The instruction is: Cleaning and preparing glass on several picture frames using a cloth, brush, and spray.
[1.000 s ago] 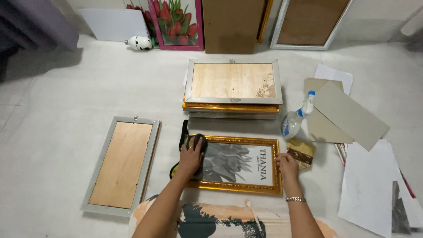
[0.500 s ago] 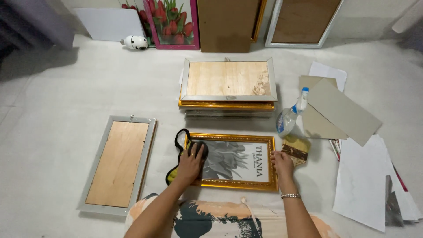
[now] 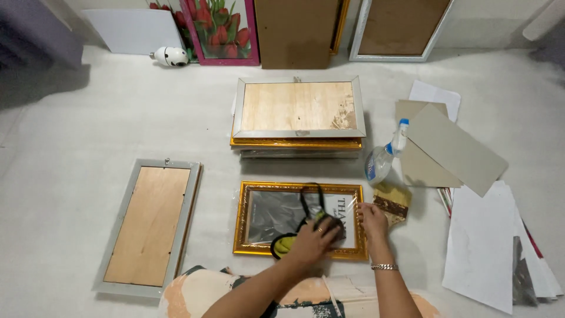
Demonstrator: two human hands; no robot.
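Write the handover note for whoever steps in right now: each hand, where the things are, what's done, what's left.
Left hand: pressing a yellow-and-black cloth onto the glass of the gold picture frame, right of its middle.
Right hand: flat on the frame's right edge, steadying it; holds nothing.
Things: the frame lies face up on the floor in front of the person. Spray bottle and brush sit just to its right. A stack of frames lies face down behind it, a grey frame face down to the left.
Done: cloth is on the glass, mid-wipe.
Left: cannot tell how much of the glass is clean; probably finish wiping it.
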